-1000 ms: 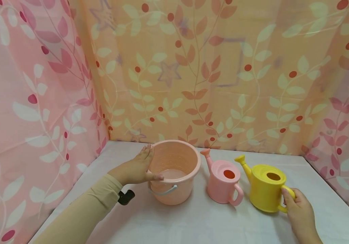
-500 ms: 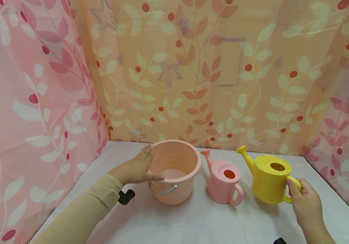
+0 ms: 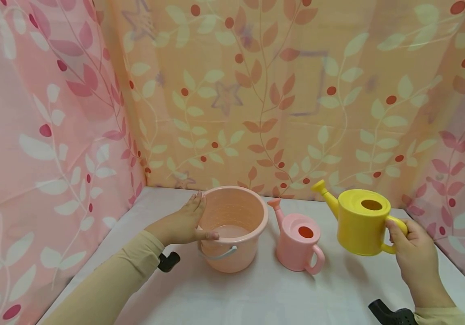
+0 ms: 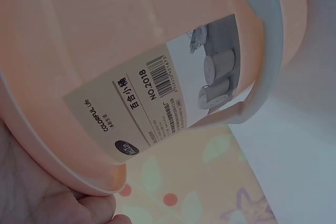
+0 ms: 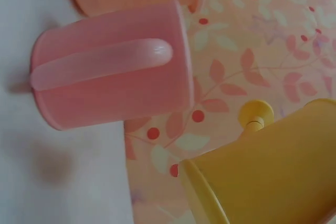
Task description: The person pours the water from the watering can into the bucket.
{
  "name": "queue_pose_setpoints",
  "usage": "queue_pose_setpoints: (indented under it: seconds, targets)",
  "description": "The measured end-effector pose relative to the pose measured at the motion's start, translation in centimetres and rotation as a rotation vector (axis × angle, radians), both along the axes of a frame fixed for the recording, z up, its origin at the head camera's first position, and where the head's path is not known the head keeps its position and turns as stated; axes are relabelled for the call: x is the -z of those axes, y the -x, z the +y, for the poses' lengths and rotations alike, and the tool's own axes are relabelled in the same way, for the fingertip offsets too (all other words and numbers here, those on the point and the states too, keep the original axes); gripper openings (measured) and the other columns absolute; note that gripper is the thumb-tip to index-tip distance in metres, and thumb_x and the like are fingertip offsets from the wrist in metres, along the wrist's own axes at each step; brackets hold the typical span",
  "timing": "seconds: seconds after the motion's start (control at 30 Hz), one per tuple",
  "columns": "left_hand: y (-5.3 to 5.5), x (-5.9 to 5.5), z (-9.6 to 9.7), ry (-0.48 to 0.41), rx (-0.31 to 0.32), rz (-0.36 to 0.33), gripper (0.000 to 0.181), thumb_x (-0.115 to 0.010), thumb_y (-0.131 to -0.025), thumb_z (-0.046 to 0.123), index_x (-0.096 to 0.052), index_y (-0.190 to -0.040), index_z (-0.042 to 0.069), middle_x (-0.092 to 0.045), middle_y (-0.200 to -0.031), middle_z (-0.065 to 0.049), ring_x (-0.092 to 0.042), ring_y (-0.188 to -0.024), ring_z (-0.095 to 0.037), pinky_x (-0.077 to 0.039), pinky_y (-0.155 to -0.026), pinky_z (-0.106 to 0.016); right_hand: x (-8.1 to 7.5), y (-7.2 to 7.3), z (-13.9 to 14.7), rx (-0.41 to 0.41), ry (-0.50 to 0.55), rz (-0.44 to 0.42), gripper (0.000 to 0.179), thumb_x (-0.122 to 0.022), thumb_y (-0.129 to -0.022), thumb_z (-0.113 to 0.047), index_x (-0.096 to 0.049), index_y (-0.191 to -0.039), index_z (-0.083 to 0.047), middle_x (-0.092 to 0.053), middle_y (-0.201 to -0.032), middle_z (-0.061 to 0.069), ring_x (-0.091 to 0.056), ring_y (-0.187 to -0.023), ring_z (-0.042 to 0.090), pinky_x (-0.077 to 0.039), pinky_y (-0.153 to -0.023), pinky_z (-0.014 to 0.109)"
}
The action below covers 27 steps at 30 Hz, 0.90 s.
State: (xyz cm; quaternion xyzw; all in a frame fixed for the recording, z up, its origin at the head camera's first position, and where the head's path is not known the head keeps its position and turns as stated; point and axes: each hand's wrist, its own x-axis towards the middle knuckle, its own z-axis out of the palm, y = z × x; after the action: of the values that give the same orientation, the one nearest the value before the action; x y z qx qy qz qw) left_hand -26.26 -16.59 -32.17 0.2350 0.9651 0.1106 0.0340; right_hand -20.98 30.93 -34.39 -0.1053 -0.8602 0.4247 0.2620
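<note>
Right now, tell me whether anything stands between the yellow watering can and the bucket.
Yes: the pink watering can stands on the table between the bucket and the yellow watering can, which the right hand holds above the table. The left hand is on the bucket's other side.

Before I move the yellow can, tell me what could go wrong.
Held only by its handle, the yellow can might tip or slip from the right hand, since it hangs clear of the table.
The pink can stands between it and the bucket, so a low swing bucketward could knock the pink one over.
</note>
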Motion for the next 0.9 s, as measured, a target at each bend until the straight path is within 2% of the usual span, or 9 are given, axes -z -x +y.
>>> queue_pose_setpoints:
  seconds: [0.27, 0.63, 0.9]
  targets:
    - [0.1, 0.1, 0.0, 0.005, -0.004, -0.007, 0.117, -0.046, -0.073, 0.077, -0.004, -0.143, -0.006, 0.008, -0.150, -0.022, 0.008, -0.138, -0.031, -0.010, -0.111, -0.044, -2.6, 0.6, -0.2, -0.043, -0.035, 0.005, 0.038, -0.045, -0.093, -0.042, -0.049, -0.101, -0.005, -0.043, -0.086, 0.009, -0.040, -0.075, 0.017, -0.041, -0.057, 0.011]
    - [0.2, 0.2, -0.1, 0.001, 0.005, 0.003, 0.116, -0.046, -0.073, 0.076, -0.004, -0.143, -0.007, 0.006, -0.150, -0.023, 0.008, -0.138, -0.031, -0.010, -0.111, -0.044, -5.3, 1.0, -1.0, -0.120, -0.074, 0.026, 0.037, -0.045, -0.093, -0.042, -0.051, -0.102, -0.006, -0.043, -0.086, 0.010, -0.040, -0.078, 0.019, -0.042, -0.057, 0.015]
    - [0.0, 0.0, 0.0, -0.008, 0.001, -0.004, 0.117, -0.047, -0.073, 0.076, -0.004, -0.143, -0.007, 0.006, -0.150, -0.023, 0.007, -0.138, -0.031, -0.010, -0.111, -0.043, -7.1, 1.4, -2.4, -0.128, -0.126, 0.030, 0.045, -0.044, -0.092, -0.047, -0.052, -0.106, -0.005, -0.043, -0.088, 0.010, -0.039, -0.080, 0.020, -0.042, -0.057, 0.017]
